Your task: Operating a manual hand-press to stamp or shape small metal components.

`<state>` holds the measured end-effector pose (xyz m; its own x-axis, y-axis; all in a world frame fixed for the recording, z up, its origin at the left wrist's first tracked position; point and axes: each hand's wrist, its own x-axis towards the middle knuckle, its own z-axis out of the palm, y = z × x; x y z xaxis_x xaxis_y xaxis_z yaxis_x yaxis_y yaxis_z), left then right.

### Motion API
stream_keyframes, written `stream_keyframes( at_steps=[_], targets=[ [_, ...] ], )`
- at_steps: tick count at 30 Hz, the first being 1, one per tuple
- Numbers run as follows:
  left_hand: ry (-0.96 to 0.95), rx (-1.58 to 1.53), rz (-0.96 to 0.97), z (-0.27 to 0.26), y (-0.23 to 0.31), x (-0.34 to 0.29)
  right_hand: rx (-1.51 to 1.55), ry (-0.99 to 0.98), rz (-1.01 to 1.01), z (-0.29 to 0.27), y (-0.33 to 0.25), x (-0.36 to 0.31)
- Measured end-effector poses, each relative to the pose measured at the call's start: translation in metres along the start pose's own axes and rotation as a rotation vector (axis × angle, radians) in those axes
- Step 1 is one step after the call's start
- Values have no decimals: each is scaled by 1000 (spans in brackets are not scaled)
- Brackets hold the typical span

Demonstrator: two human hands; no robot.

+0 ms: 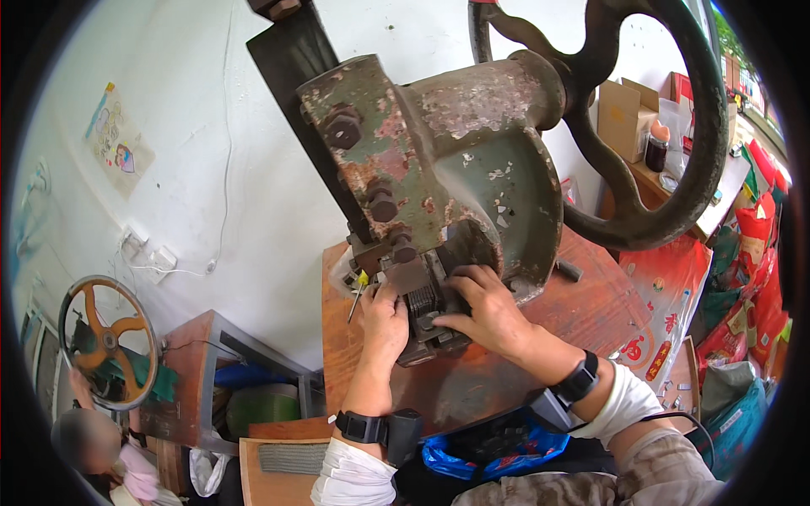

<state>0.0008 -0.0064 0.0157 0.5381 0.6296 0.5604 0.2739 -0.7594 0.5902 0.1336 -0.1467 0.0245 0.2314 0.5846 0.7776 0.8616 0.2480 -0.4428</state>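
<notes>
In the head view, I have two bare hands low down at the foot of a big worn green press (371, 156). The small metal block (422, 298), with ridges on it, sits between them at the bottom of the press, over the brown table (354, 363).

My left hand (386, 325) is partly curled, with its fingertips at the left side of the block, by a flat metal piece (407, 277). I cannot tell if it has hold of that piece.

My right hand (494, 314) is half open, its fingers bent toward the right side of the block and its thumb near a nut (429, 321) at the front. I cannot tell if it grips anything.

To do this well, I think I should push from the sides, gently, so the piece sits flat and straight. I should keep my fingertips out from under the press. I should also leave the big wheel (629, 228) alone while my fingers are in there, because a turn could pinch them.
</notes>
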Motion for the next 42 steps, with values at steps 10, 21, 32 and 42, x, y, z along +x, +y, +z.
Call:
stream_keyframes(
  at_steps=[10, 21, 32, 42],
  targets=[
    [-10, -10, -12, 11, -8, -8, -62, -161, 173, 18, 1, 19],
    [-26, -131, -36, 11, -13, -9, -105, -132, 327, 25, 2, 21],
    [-217, 197, -87, 2, -1, -9, -114, -436, 82, -52, -44, 36],
    [-302, 99, -254, 1, 2, -10, -228, 89, 333, -324, -56, 244]
  ],
)
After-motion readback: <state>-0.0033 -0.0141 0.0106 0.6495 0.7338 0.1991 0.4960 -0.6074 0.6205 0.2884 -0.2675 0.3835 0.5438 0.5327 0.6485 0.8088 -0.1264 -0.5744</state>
